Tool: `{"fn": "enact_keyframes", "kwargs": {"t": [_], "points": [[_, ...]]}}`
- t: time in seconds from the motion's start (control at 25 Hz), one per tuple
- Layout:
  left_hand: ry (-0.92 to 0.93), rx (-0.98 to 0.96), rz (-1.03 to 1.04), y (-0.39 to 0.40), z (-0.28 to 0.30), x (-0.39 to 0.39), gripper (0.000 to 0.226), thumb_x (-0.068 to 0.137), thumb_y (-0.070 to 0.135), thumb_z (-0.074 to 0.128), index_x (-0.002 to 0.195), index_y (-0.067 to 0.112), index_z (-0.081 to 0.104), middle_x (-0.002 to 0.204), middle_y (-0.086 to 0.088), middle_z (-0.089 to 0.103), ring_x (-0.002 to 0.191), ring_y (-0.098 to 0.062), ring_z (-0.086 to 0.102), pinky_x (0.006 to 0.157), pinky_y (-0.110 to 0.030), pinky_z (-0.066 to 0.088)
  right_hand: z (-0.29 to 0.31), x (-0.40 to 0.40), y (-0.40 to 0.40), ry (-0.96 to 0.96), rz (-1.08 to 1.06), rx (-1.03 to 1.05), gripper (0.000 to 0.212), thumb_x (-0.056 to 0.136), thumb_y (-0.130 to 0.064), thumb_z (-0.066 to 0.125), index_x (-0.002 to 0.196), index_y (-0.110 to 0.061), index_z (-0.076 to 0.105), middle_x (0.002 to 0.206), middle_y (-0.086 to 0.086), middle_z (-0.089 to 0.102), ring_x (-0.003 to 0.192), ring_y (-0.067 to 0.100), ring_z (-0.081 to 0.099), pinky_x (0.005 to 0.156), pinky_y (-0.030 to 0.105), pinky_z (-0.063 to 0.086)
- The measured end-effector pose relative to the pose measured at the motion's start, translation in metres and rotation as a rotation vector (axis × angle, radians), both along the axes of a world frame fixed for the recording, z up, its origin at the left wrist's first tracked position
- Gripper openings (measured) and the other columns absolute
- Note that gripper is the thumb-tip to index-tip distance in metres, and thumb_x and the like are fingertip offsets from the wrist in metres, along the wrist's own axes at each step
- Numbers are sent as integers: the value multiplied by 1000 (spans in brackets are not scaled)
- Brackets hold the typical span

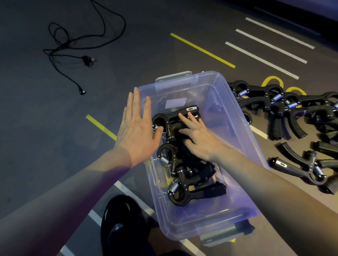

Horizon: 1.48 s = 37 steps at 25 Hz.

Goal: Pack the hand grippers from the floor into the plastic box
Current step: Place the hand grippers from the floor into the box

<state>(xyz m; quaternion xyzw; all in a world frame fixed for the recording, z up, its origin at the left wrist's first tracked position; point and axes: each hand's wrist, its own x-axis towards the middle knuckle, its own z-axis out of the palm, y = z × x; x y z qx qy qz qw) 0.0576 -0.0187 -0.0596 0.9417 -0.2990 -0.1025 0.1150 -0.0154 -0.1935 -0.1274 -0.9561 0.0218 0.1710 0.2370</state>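
Left hand [138,126]: open flat, fingers spread, palm down over the box's left wall, holding nothing.
Right hand [196,134]: reaching into the box, fingers resting loosely curled on the top gripper; whether it grips it I cannot tell.
Top gripper [176,121]: black, in the box's far half, under the right hand.
Box [246,150]: clear plastic, between both forearms, several grippers inside.
Grippers on floor [292,114]: a black pile to the right of the right arm, outside the box.
Cable [75,44]: loose on the floor, well beyond the left hand.
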Motion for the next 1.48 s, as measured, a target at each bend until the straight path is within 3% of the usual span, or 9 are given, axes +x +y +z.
{"fn": "enact_keyframes", "kwargs": {"t": [0.48, 0.56, 0.68, 0.8, 0.92, 1.08, 1.2, 1.28, 1.48], "points": [[-53, 139, -12, -2, 3, 1, 75, 93, 47, 36, 148, 9, 2, 152, -14, -24, 140, -26, -21, 113, -45, -6, 16, 4, -2, 130, 56, -55, 50, 92, -26, 42, 141, -25, 39, 159, -1, -6, 145, 22, -14, 115, 47, -10], [-98, 172, -3, -6, 8, -2, 75, 92, 51, 31, 147, 9, 4, 152, -15, -21, 140, -27, -20, 110, -51, -10, 34, 1, -6, 38, 5, -39, 47, 91, -26, 43, 138, -26, 43, 160, -1, 1, 146, 19, -10, 115, 46, -12], [-136, -26, -55, -32, 24, -17, 75, 91, 56, 29, 146, 7, 13, 154, -16, -12, 142, -28, -13, 109, -53, -10, 68, -20, -17, -275, -197, 26, 52, 95, -40, 38, 144, -24, 36, 159, -3, 10, 147, 13, -1, 117, 43, -8], [-112, -213, -198, -76, 39, -50, 77, 87, 59, 25, 146, 11, 15, 155, -13, -10, 142, -24, -12, 109, -49, -12, 95, -64, -40, -554, -461, 92, 60, 95, -45, 32, 148, -19, 25, 158, -3, 16, 146, 9, 8, 117, 30, 2], [-84, -236, -403, -108, 40, -97, 81, 83, 62, 18, 148, 13, 11, 155, -12, -10, 142, -23, -14, 108, -45, -13, 88, -113, -66, -641, -681, 82, 64, 95, -41, 33, 149, -10, 19, 157, 4, 19, 144, 13, 15, 116, 23, 12], [40, -68, -609, -127, 21, -140, 88, 76, 67, 4, 148, 16, 6, 155, -6, -15, 139, -18, -22, 110, -43, -14, 39, -183, -100, -414, -885, -104, 63, 97, -38, 39, 149, -10, 16, 158, 10, 11, 145, 21, 12, 116, 29, 13], [4, 3, -701, -138, 8, -145, 90, 75, 67, 2, 143, 15, 30, 154, -8, 15, 142, -23, -4, 110, -43, -12, 2, -225, -124, -89, -986, -218, 59, 98, -43, 37, 149, -21, 20, 159, 10, 5, 146, 28, 7, 117, 40, 13], [-14, 14, -732, -143, 6, -143, 84, 79, 66, 6, 133, 16, 45, 144, -7, 34, 139, -25, 11, 110, -45, -10, -13, -237, -138, 99, -1065, -107, 56, 98, -45, 34, 149, -24, 23, 158, 12, 4, 146, 31, 4, 117, 43, 12], [-38, 39, -754, -147, 9, -143, 76, 83, 63, 9, 121, 17, 57, 130, -3, 48, 129, -24, 30, 111, -49, -6, -9, -224, -157, 112, -1014, 25, 39, 101, -31, 34, 123, -7, 55, 134, 16, 46, 134, 34, 29, 108, 40, 27]]}}
